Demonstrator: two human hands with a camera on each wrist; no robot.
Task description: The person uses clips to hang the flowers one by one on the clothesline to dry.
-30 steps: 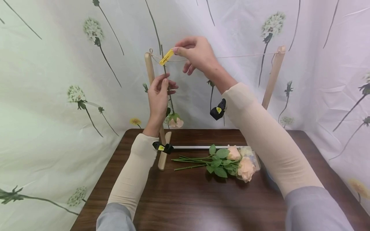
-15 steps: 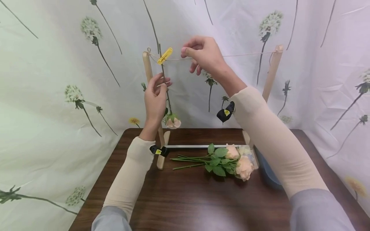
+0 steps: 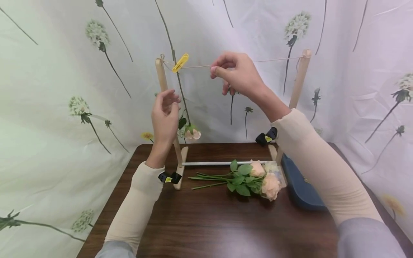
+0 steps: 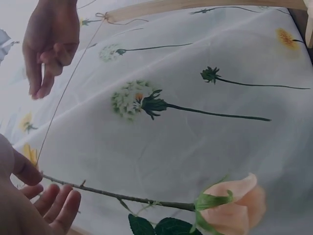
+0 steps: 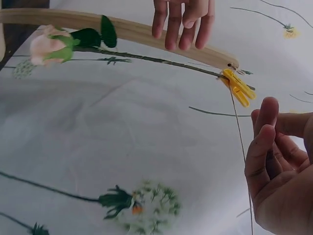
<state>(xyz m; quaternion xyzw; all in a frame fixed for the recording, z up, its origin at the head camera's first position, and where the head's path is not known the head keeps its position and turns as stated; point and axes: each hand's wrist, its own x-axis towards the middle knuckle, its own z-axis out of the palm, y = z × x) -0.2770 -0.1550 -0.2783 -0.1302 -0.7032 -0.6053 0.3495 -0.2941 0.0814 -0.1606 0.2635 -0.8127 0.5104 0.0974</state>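
Note:
A peach rose [image 3: 192, 133] hangs head down, its stem [image 3: 184, 95] clipped to a thin string [image 3: 196, 67] by a yellow clothespin [image 3: 180, 63]. My left hand [image 3: 165, 120] is just left of the stem, its relaxed fingers apart from it in the head view. To the right of the clothespin, my right hand [image 3: 240, 77] hovers at the string's height with loosely bent fingers and nothing between them. In the right wrist view the clothespin [image 5: 238, 88] grips near the stem's cut end, a little away from my right fingertips [image 5: 269, 110].
Two wooden posts [image 3: 298, 84] hold the string, joined low by a white rod [image 3: 209, 163]. Several peach roses [image 3: 271, 186] with green leaves lie on the dark wooden table [image 3: 206, 229]. A blue tray [image 3: 303, 193] stands at the right, partly behind my right arm.
My right hand has let go of the clothespin and moved right. My left hand has released the stem and drawn left and down; the rose now hangs from the string.

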